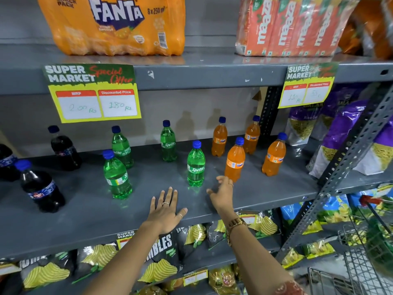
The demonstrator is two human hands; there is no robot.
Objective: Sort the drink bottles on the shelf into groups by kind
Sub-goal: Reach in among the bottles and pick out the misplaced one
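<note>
Grey metal shelf (89, 209), middle tier. Both hands over its front edge.

Left hand (164, 211): flat on the shelf, palm down, fingers (170, 195) spread, holding nothing. Nearest bottle is the front-right Sprite bottle (196, 165), up and to the right of the fingertips, apart from them.

Right hand (221, 193): raised just above the shelf, fingers loosely open and curled, empty. The fingertips sit just beside the base of the nearest Fanta bottle (235, 161); whether they touch it cannot be told. The front-right Sprite bottle stands just left of this hand, not touched.

Counts, all upright, all with blue caps:
- Sprite, green: four. Front-left Sprite bottle (116, 175), one behind it (122, 146), one at mid-back (168, 142), plus the front-right one. They hold the shelf's centre.
- Fanta, orange: four. The nearest one, two at the back (219, 138) (252, 136), and one far right (274, 156). Grouped right of the Sprite.
- Dark cola: three visible. One front left (40, 187), one further back (63, 149), one cut by the left frame edge (6, 162). Grouped at the left end, well apart from both hands.

Surroundings: Fanta multipack (119, 24) and Maaza cartons (291, 26) on the tier above; two yellow price cards (93, 93) (308, 86) hang from that tier's edge; snack bags (340, 135) to the right.
</note>
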